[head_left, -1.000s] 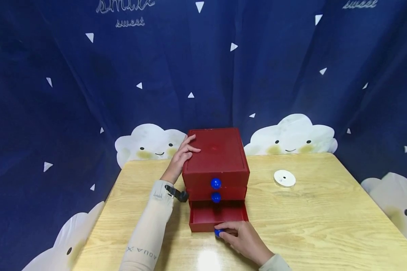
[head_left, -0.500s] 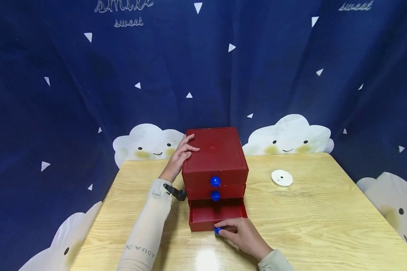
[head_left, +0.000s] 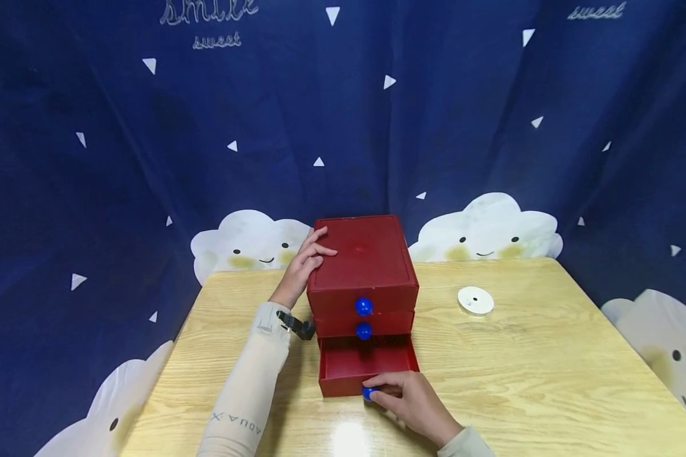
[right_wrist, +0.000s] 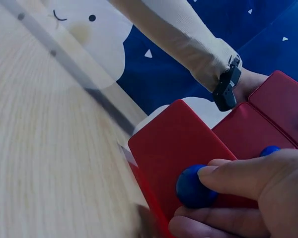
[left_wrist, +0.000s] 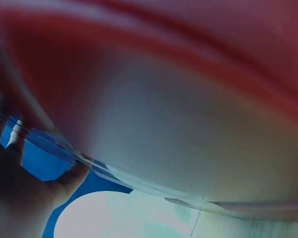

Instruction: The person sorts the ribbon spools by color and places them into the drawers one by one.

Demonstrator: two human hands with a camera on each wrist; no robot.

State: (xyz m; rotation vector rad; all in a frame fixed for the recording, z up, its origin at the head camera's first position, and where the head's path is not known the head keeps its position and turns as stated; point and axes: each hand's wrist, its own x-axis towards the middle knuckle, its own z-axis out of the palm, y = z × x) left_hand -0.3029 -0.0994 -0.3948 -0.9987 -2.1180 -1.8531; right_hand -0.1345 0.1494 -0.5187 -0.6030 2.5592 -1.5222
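A red drawer box (head_left: 361,257) with round blue knobs stands on the wooden table. Its bottom drawer (head_left: 343,387) is pulled partway out, and the part of its inside that shows holds nothing. My right hand (head_left: 414,403) pinches that drawer's blue knob (right_wrist: 192,187) between thumb and fingers. The left hand (head_left: 301,270) rests on the box's upper left edge, its fingers lying over the top. Above the pulled drawer, the two upper drawers are closed, with a top knob (head_left: 363,307) and a middle knob (head_left: 363,331).
A white disc-shaped roll (head_left: 476,301) with a dark centre lies on the table (head_left: 520,362) to the right of the box. Behind the table hangs a dark blue curtain (head_left: 274,114) with white clouds and triangles. A black wrist camera (head_left: 296,324) sits on the left wrist.
The bottom drawer and my right hand shift very slightly toward me since half a second ago. The left hand stays on the box.
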